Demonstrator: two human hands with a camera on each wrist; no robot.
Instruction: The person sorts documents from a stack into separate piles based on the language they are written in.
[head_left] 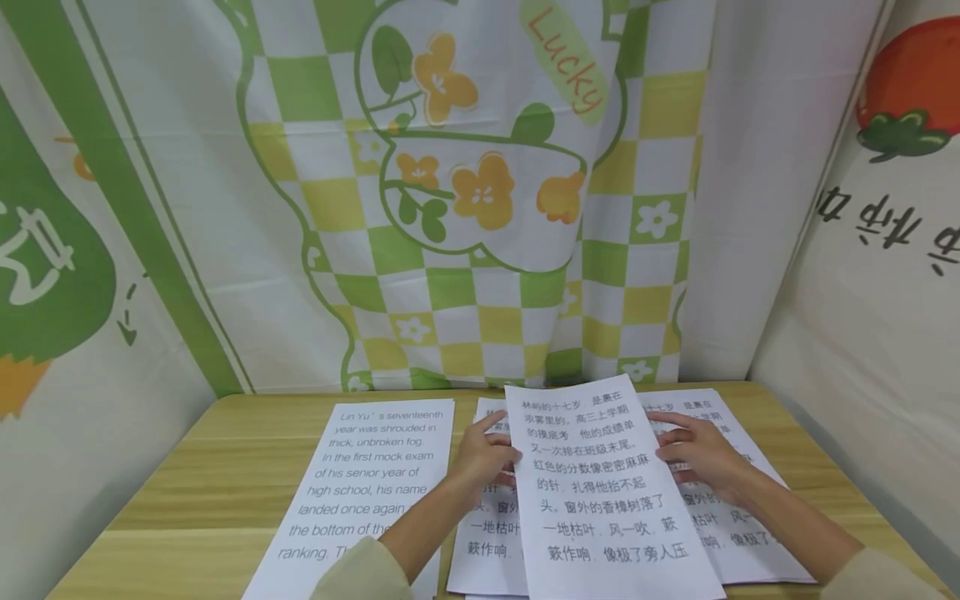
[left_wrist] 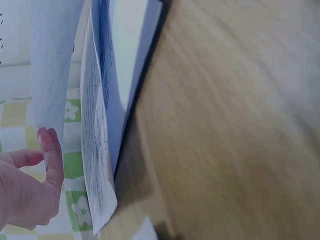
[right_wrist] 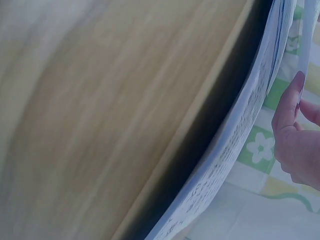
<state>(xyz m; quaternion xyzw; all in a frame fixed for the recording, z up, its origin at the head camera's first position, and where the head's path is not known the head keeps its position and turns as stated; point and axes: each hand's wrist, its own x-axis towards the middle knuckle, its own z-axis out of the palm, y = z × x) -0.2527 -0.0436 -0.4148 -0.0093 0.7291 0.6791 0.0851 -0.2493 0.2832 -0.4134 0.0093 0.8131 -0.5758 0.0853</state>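
A white sheet of paper printed with Chinese text is held up off the table by both hands. My left hand pinches its left edge between thumb and fingers, and my right hand pinches the right edge. In the left wrist view, the left hand grips the sheet from its side. The right wrist view has the right hand on the sheet's thin edge. Below it lie a left pile of Chinese-text papers and a right pile, both partly covered.
Papers with English text lie on the left of the wooden table, partly hidden by the left forearm. A green-and-yellow checked curtain hangs behind the table's back edge. Printed cloth walls stand at both sides.
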